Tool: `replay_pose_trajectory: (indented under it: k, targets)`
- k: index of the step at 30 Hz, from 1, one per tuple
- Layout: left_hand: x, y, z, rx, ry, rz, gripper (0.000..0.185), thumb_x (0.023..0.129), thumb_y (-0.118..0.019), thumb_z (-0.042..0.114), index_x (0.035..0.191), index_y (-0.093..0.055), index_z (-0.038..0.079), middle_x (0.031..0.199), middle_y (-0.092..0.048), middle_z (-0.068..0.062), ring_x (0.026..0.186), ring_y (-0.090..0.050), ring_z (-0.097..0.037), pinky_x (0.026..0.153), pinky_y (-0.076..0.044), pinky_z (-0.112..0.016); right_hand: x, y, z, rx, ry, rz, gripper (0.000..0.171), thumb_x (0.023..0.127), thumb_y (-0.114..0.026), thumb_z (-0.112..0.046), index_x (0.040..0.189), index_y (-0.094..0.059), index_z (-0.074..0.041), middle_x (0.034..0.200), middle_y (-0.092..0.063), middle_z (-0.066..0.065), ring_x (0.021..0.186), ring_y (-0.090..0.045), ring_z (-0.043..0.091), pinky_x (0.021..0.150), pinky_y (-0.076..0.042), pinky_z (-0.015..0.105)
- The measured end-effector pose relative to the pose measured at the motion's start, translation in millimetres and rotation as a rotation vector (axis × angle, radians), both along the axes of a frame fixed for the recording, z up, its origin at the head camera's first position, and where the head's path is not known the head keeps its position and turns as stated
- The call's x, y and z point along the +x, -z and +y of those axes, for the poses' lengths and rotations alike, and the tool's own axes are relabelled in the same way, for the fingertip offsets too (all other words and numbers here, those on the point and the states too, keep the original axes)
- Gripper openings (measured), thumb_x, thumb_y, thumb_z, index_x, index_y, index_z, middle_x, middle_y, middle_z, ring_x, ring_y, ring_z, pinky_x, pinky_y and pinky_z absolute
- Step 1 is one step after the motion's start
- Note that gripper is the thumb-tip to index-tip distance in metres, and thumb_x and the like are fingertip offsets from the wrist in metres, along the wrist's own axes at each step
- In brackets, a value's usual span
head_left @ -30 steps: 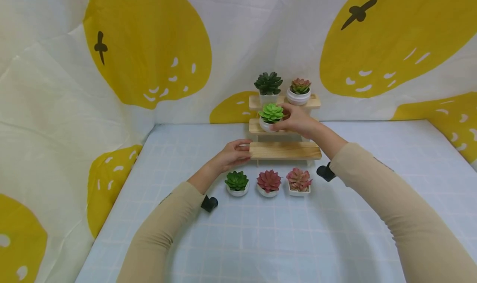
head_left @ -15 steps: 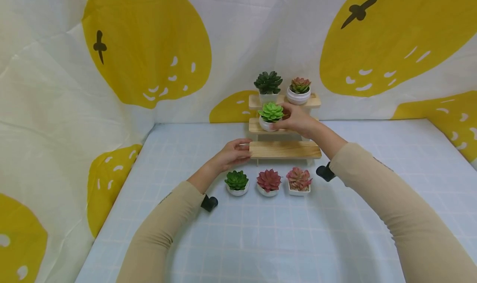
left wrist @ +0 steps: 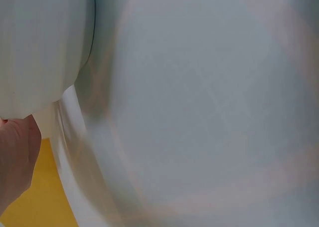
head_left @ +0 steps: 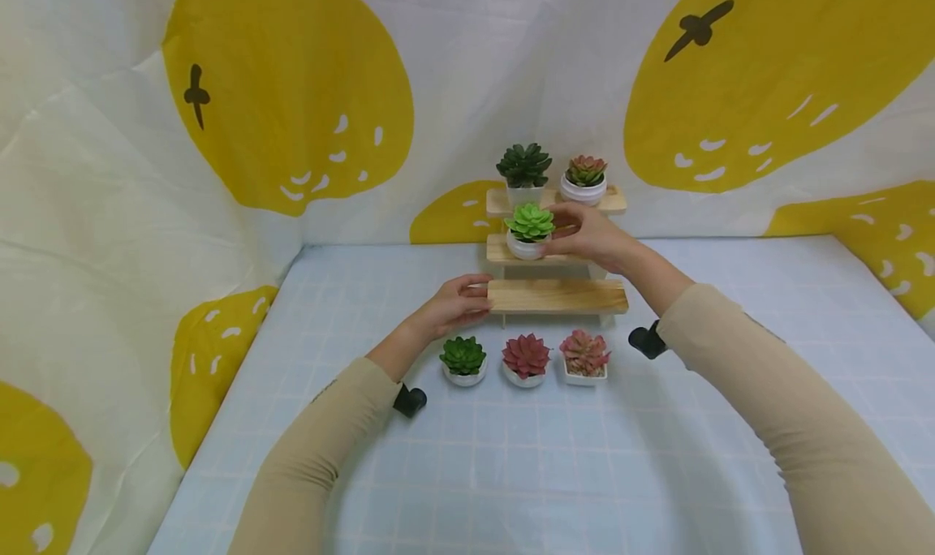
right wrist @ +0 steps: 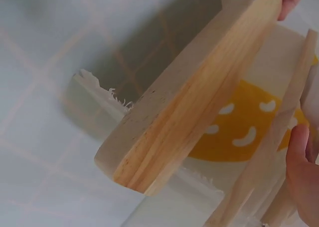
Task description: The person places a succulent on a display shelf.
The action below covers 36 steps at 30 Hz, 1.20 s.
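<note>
A light-wood three-step plant stand (head_left: 558,295) stands at the back of the table. On the left of its middle step sits a bright green succulent (head_left: 529,222) in a white round pot. My right hand (head_left: 593,234) is at the right side of this pot, thumb and fingers loosely spread against its edge. In the right wrist view the thumb (right wrist: 299,159) lies beside the pot. My left hand (head_left: 453,305) holds the left end of the lowest step. A dark green succulent (head_left: 523,165) and a reddish-green succulent (head_left: 586,172) stand on the top step.
In front of the stand, a green succulent (head_left: 463,356), a dark pink succulent (head_left: 526,356) and a pink succulent (head_left: 584,352) stand in a row in white pots on the checked tablecloth (head_left: 511,474). A lemon-patterned cloth (head_left: 467,92) hangs close behind.
My right hand has loosened at the bright green succulent's pot and moved slightly right, its thumb drawing back. The pot stays on the middle step. My left hand has not moved.
</note>
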<state>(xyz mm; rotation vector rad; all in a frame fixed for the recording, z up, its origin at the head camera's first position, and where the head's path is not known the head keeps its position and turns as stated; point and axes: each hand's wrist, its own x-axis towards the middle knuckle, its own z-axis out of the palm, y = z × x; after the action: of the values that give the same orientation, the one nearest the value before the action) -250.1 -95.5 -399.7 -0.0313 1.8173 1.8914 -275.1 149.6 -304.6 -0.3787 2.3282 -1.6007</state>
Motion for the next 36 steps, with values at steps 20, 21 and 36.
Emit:
replay_pose_trajectory:
  k: [20,21,36]
  targets:
    - [1.8,3.4,0.2,-0.02,-0.019,-0.013,0.051,0.088,-0.058,-0.006,0.136,-0.047,0.008,0.129,-0.047,-0.017,0.097,-0.055,-0.019,0.092,-0.048,-0.036,17.5,5.4,23.3,-0.078,-0.027,-0.021,0.059,0.084,-0.063,0.002,0.137,-0.038,0.004,0.129,-0.043,0.023,0.112,-0.046,0.029,0.083,-0.05,0.023]
    - [1.9,3.2,0.3,-0.018,-0.019,-0.014,0.051,0.088,-0.057,-0.006,0.136,-0.046,0.008,0.13,-0.047,-0.017,0.098,-0.054,-0.02,0.092,-0.048,-0.036,19.0,4.8,24.5,-0.074,-0.033,-0.022,0.059,0.085,-0.063,0.002,0.137,-0.037,0.005,0.129,-0.043,0.023,0.111,-0.047,0.029,0.083,-0.05,0.023]
    - [0.1,1.3,0.9,-0.008,-0.01,-0.002,0.052,0.088,-0.057,-0.006,0.137,-0.045,0.008,0.13,-0.045,-0.017,0.094,-0.055,-0.018,0.091,-0.048,-0.036,44.0,-0.5,46.0,-0.055,-0.066,-0.029,0.061,0.085,-0.065,-0.005,0.137,-0.034,0.006,0.127,-0.04,0.024,0.11,-0.049,0.029,0.084,-0.05,0.022]
